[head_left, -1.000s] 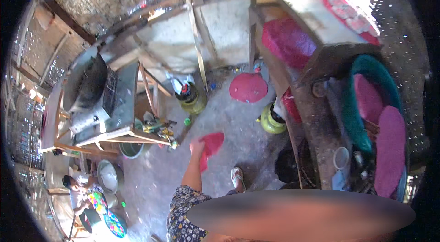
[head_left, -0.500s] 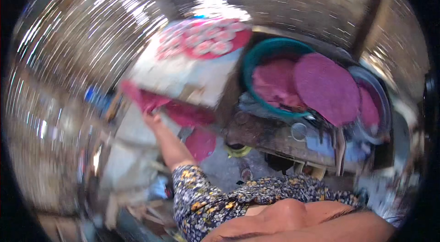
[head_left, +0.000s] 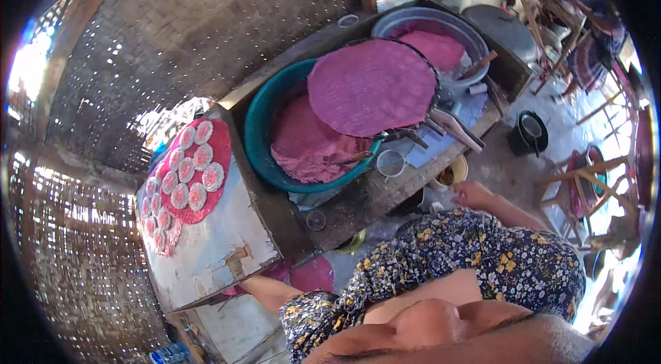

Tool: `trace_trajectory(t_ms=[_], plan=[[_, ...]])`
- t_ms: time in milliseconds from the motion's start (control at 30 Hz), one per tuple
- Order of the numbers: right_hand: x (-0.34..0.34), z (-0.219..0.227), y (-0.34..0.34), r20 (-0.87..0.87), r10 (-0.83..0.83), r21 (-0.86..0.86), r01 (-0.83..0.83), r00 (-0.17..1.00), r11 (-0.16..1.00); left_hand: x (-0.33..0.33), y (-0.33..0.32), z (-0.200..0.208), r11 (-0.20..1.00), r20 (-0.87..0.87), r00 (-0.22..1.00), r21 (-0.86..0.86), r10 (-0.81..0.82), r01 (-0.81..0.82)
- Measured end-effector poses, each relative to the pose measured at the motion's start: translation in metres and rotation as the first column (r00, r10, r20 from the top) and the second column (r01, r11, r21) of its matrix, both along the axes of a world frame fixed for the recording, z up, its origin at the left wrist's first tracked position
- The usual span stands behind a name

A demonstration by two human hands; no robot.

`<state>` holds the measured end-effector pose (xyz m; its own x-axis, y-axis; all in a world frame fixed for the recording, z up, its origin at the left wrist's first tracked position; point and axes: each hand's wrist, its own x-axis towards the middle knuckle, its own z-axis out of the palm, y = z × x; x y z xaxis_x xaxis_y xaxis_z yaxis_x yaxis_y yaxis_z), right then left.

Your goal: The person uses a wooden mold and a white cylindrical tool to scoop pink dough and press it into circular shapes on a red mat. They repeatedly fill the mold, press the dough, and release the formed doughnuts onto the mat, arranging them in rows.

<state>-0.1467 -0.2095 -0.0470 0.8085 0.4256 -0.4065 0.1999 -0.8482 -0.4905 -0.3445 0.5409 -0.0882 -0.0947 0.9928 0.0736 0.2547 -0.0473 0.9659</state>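
My left forearm [head_left: 270, 291] reaches under the edge of a worn whitish board [head_left: 206, 254], which hides the hand and its fingers. Beside that wrist, pink sheet-like material [head_left: 311, 274] shows below the board. My right hand [head_left: 474, 194] hangs by my right side with its fingers curled in, and nothing shows in it. It is nearest to a small pale bucket [head_left: 454, 172] on the floor. On the board lies a round pink mat [head_left: 219, 193], with several pale, flower-like discs [head_left: 202, 157] spread over it.
A wooden bench [head_left: 344, 223] carries a teal tub [head_left: 258, 147] of pink dough-like mass, a grey basin [head_left: 392, 22] and a round pink disc [head_left: 372, 88] across both. A clear cup [head_left: 391, 163] sits at its edge. A black bucket [head_left: 529, 135] and wooden frames [head_left: 592, 178] stand right.
The view has swung right. My left hand, which gripped pink material beside the board, has gone beneath the board. My right hand has come into view.
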Motion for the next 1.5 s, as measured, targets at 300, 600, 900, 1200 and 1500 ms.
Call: trace_trajectory(t_ms=[300,600,900,1200,1500], plan=[[0.064,0.033,0.001,0.264,-0.158,0.065,0.145,0.952,0.987,-0.006,-0.144,-0.001,0.971,0.183,0.954,-0.069,0.239,-0.230],[0.166,-0.029,-0.039,0.219,-0.216,0.249,0.160,0.952,0.955,0.114,-0.361,0.096,0.911,0.156,0.988,0.406,0.009,-0.072],[0.214,-0.108,0.012,0.075,-0.154,0.536,0.090,0.985,0.839,0.295,-0.544,0.159,0.058,-0.877,0.345,0.346,-0.335,0.937],[0.219,-0.086,0.024,-0.510,-0.165,0.382,0.394,0.844,0.836,0.324,-0.554,0.124,-0.022,-0.959,-0.006,0.001,-0.282,1.000],[0.203,-0.055,0.004,-0.854,0.514,0.244,0.935,0.082,0.256,0.323,-0.569,0.110,-0.112,-0.917,0.074,0.128,-0.392,0.985]])
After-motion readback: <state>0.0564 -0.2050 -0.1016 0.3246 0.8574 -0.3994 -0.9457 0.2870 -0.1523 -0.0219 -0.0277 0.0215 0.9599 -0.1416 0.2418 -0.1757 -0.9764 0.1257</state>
